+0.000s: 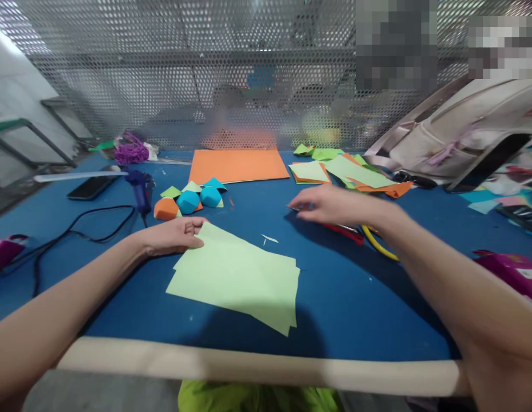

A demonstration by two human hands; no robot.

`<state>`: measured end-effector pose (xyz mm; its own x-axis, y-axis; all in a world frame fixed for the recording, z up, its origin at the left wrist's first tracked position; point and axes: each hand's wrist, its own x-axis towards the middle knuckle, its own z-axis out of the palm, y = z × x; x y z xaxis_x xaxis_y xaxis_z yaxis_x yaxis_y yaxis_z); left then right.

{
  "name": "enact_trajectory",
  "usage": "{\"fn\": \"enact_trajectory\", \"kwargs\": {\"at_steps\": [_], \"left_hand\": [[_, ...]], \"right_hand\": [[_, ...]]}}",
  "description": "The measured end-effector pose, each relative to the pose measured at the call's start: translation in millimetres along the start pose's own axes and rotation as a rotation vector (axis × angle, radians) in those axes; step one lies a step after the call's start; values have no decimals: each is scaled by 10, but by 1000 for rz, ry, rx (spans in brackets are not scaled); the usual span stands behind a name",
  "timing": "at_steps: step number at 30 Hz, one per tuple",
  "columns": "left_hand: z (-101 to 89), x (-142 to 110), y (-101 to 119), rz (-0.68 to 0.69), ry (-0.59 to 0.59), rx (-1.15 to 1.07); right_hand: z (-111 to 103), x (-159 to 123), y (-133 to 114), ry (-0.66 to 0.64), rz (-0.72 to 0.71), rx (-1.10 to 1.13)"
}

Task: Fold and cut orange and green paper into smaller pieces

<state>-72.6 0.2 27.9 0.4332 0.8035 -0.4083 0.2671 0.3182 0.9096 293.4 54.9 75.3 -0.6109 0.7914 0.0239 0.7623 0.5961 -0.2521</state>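
Note:
My left hand (177, 234) pinches the upper left corner of several pale green paper sheets (244, 274), which lie overlapping and slightly fanned on the blue table. To their upper right, my right hand (323, 205) is low over the table with fingers loosely bent and apart, a little blurred. Under its wrist lie scissors with a red handle (349, 233) and a yellow loop handle (379, 245); the hand and forearm hide part of them. Thin paper scraps (270, 238) lie between the hands. Beyond my left hand sit small folded paper pieces (188, 201) in blue, orange and green.
An orange sheet (237, 165) lies at the back against a perforated metal screen (162, 86). Green and orange papers (355, 171) are piled at back right, near a pale bag (476, 126). At left are a blue glue gun (140, 191) with cord, a phone (91, 186) and purple yarn (130, 150).

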Motion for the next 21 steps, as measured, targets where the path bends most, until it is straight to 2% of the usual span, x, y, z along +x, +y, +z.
{"fn": "enact_trajectory", "kwargs": {"at_steps": [1,2,5,9,13,16,19,20,21], "left_hand": [[-3,0,-4,-2,14,2],[-2,-2,-4,-7,27,2],[20,-12,16,-32,30,-16],[41,-9,41,-58,23,-29],[45,-4,38,-39,84,-16],[61,-17,45,-41,55,-36],[71,-26,51,-47,41,-52],[69,-25,50,-48,39,-56],[64,-22,46,-50,40,-58]], "right_hand": [[121,17,-176,-103,-128,41],[239,26,-342,-151,-191,56],[505,12,-678,-105,-120,4],[600,10,-764,-110,-138,-3],[516,8,-670,-185,-189,-65],[386,-154,-456,-258,-181,-152],[213,-455,-105,-295,-97,-223],[151,-557,28,-278,-35,-243],[89,-648,161,-198,37,-254]]}}
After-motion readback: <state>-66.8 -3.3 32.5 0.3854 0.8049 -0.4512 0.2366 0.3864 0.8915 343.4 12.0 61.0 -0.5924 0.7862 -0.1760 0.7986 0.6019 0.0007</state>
